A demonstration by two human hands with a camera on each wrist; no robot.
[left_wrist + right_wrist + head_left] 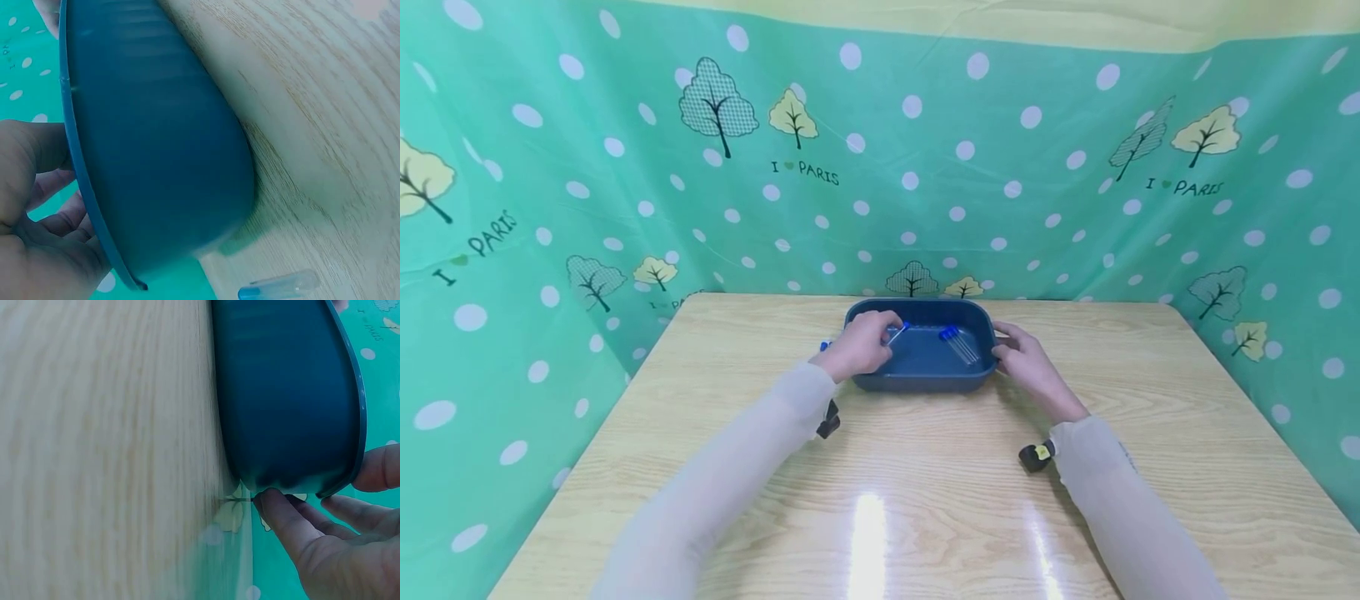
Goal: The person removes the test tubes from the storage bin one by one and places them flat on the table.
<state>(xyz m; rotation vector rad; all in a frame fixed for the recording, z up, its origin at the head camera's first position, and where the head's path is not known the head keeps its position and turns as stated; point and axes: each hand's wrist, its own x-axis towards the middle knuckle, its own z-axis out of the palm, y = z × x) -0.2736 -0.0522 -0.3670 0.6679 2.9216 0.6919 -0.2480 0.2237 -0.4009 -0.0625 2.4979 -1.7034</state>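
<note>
at the far side of the table [940, 450], near its back edge, sits a blue bin [922, 384]; the left hand [863, 342] reaches over its left end, fingers nearly closed, pinching a blue-capped tube [897, 335] inside; the right hand [1028, 360], half open, grips the bin's right end by thumb and fingers; more tubes [962, 345] lie in the bin's right half, another tube [281, 286] on the table just left of the bin

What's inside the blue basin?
Several slim blue-capped pieces lie inside the basin, toward the right; the left hand holds one more piece. Whatever lies beneath that hand is covered.
</note>
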